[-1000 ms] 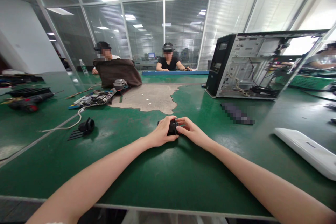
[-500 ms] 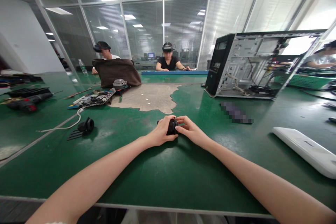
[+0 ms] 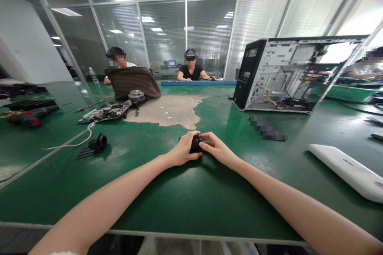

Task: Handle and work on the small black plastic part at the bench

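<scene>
A small black device (image 3: 195, 144) rests on the green table (image 3: 167, 203) at the middle of the view. My left hand (image 3: 183, 150) is wrapped round its left side, thumb in front and fingers behind. From the right, my right hand (image 3: 217, 148) has its bent thumb and fingers against the device's right end. Both hands hide much of the black device. Further left on the table lies a black round part with prongs (image 3: 98, 142).
A circuit board (image 3: 104, 112) and a brown cloth-like cover (image 3: 131, 81) are at the back left, a red-black tool (image 3: 32, 115) at far left. An open computer case (image 3: 254, 75) stands back right, a white slab (image 3: 344, 167) nearer. Two people sit across; another is at right.
</scene>
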`<state>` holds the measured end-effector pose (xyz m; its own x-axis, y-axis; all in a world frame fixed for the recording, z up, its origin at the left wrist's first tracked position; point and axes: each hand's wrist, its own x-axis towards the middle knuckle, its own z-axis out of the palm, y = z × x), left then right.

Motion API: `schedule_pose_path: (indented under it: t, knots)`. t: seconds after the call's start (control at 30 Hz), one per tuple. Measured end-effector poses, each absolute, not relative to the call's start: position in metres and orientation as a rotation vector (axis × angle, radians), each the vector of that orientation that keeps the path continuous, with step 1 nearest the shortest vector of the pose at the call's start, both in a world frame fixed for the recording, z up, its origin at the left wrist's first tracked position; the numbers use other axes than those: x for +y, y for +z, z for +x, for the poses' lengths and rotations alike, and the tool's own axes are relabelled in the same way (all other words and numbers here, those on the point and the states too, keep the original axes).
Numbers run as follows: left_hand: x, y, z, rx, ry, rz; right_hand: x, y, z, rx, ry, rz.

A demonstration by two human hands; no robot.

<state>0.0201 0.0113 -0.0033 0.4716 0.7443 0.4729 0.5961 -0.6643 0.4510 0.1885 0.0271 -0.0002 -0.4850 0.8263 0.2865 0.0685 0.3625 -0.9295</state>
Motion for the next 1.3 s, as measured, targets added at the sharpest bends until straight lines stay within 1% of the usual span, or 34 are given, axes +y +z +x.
schedule_pose_path:
  t: [0.2, 0.5, 0.7, 1.03, 1.2, 1.3]
  knots:
    - [0.0110, -0.0031, 0.0200, 1.154, 0.970, 2.490, 0.0231, 0.0036, 0.1927, -1.853, 1.273, -0.680]
    - [0.0114, -0.0030, 0.0193, 1.176, 0.957, 2.488, 0.0285, -0.0033, 0.1898, -1.839, 1.196, -0.791]
    - [0.0101, -0.0016, 0.0192, 1.172, 0.967, 2.480, 0.0256, 0.0005, 0.1947, -1.854, 1.308, -0.671]
    - [0.0123, -0.0041, 0.0189, 1.168, 0.954, 2.493, 0.0297, -0.0021, 0.1905, -1.813, 1.253, -0.791]
    - [0.0112, -0.0030, 0.0191, 1.169, 0.957, 2.490, 0.0275, -0.0003, 0.1949, -1.841, 1.357, -0.634]
    - [0.0105, -0.0022, 0.0195, 1.172, 0.955, 2.486, 0.0249, 0.0031, 0.1945, -1.818, 1.349, -0.654]
